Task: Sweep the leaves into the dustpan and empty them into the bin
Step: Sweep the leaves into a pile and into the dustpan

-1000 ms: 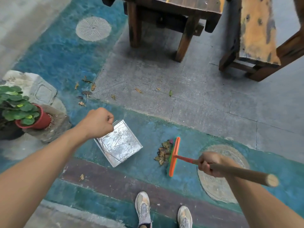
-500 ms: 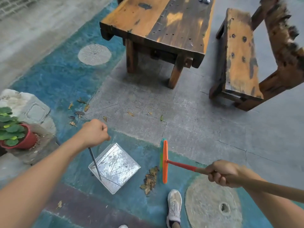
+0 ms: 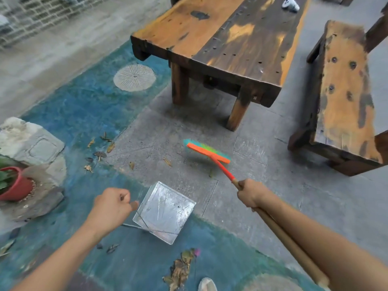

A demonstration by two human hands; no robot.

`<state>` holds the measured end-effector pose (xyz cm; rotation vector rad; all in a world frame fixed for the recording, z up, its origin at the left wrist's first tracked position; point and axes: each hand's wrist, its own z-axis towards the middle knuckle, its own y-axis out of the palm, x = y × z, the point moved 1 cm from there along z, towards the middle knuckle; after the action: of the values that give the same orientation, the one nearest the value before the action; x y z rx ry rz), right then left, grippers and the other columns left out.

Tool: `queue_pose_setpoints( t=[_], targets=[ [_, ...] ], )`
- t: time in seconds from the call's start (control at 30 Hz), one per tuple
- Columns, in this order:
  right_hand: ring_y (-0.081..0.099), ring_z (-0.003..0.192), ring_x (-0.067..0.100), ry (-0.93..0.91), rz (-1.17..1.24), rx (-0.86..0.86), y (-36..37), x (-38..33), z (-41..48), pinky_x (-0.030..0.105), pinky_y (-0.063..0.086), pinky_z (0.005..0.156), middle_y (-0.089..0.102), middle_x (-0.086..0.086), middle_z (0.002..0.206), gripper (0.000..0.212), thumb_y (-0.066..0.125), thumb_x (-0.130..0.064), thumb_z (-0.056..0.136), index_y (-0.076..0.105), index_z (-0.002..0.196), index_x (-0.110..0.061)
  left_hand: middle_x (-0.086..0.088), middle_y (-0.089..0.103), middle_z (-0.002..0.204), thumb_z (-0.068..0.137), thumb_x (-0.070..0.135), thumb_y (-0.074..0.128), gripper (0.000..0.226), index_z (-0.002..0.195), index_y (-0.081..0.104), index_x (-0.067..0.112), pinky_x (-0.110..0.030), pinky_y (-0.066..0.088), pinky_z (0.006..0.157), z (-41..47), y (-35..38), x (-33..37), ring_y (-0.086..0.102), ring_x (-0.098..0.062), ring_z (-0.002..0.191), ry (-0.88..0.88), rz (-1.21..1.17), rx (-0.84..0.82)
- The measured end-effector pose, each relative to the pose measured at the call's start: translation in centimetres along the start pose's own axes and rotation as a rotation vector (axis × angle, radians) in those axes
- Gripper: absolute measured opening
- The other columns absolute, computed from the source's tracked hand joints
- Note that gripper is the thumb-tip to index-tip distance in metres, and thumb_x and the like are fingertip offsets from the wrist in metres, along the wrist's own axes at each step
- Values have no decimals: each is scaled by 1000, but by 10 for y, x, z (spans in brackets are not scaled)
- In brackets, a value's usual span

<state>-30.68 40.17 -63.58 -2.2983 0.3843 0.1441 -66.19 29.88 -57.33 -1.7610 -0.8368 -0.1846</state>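
Note:
My left hand (image 3: 111,206) is closed around the thin upright handle of a shiny metal dustpan (image 3: 165,211), which rests flat on the ground with nothing in it. My right hand (image 3: 249,193) grips the wooden handle of a broom. Its orange head with green and blue bristles (image 3: 206,151) is stretched out over the grey paving in front of the table leg, blurred. A swept pile of dry leaves (image 3: 180,268) lies behind the dustpan, by my shoe. Loose leaves (image 3: 98,153) are scattered at the edge of the blue floor, with two more leaves (image 3: 167,161) on the grey paving.
A heavy wooden table (image 3: 220,45) stands ahead, with a wooden bench (image 3: 344,95) to its right. At the left are a carved stone block (image 3: 31,141) and a red flowerpot with a plant (image 3: 14,185). No bin is in view.
The broom head has swung away from the leaf pile, forward and right onto the grey paving. My view has moved forward, so the pile now lies behind the dustpan. My left hand still holds the dustpan handle.

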Motion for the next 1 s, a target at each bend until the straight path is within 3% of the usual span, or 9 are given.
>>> queue_pose_setpoints(
  t=[0.13,0.23,0.37,0.5,0.57,0.63,0.7,0.87,1.0],
  targets=[
    [69,91,31,19,-226,39,17,-23,65,33,55,69,65,14,112,47,44,-18,88,50,135,-14,6,21,46,76,16,79,60,50,25,16,-30,24,49,7,18,-14,22,-22,56,-5,-36,19],
    [64,105,31,6,-340,5,44,-28,91,34,53,81,64,15,119,43,46,-18,91,55,131,-7,4,24,45,76,20,80,54,50,32,18,-30,28,48,16,27,-30,24,-22,53,4,-37,-8],
    [65,105,29,-67,-521,-87,87,-22,60,32,53,79,62,15,123,46,44,-16,91,49,135,-3,3,25,43,75,23,80,55,50,32,16,-20,26,36,26,27,-45,22,-17,42,-18,-38,-31],
    [66,100,28,-19,-429,-185,94,-5,8,31,51,71,64,12,117,53,43,-16,86,47,138,-15,4,25,43,75,21,79,54,48,32,15,-22,31,37,33,25,-49,23,-16,43,-32,-32,-77],
    [68,85,26,32,-280,-164,76,-3,-6,26,55,61,67,8,104,49,45,-17,82,55,130,-22,5,24,42,74,20,78,55,46,31,15,-25,31,45,35,23,-54,24,-20,48,-26,-11,-100],
    [63,60,21,37,-200,-132,60,-5,-7,22,47,38,65,3,85,44,45,-19,81,61,121,-22,5,24,39,74,18,78,57,42,31,17,-27,28,47,36,19,-62,24,-21,48,-16,0,-107],
    [59,48,18,19,-167,-101,48,-13,3,20,42,31,62,2,76,42,44,-19,80,62,118,-25,4,23,37,74,17,78,59,43,28,17,-25,27,46,39,14,-70,24,-20,48,-14,7,-103],
    [61,56,19,-23,-295,-88,61,-59,44,25,47,41,61,5,86,46,43,-18,85,55,129,-20,5,22,36,74,16,78,59,46,26,15,-18,25,34,35,7,-100,22,-15,39,-67,2,-83],
    [68,97,29,8,-416,-150,103,-67,32,32,55,73,64,12,116,57,45,-18,87,41,144,-18,4,24,36,74,14,77,57,46,26,15,-18,26,37,25,-1,-116,27,-15,35,-83,6,-59]
  ],
)
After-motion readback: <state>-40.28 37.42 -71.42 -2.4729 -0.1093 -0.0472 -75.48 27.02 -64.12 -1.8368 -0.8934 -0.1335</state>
